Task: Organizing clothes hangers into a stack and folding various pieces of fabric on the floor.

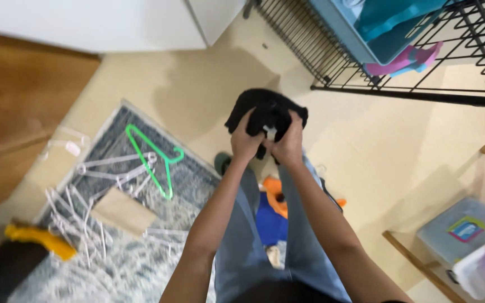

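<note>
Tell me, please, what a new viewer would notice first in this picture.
First, both hands, left hand and right hand, gripping a bunched black garment at the centre. Next, the bright green hanger on the grey rug to the left, among pale hangers.

Pretty evenly lit, warm indoor light, nothing blown out. Soft shadows fall on the floor [209,84] toward 11 o'clock and under the wire rack [399,84] at 2 o'clock. Whole frame's a bit soft and smeary. The black cloth [265,109] is just a dark blob, no detail. Edges bend, wide-angle style.
</note>
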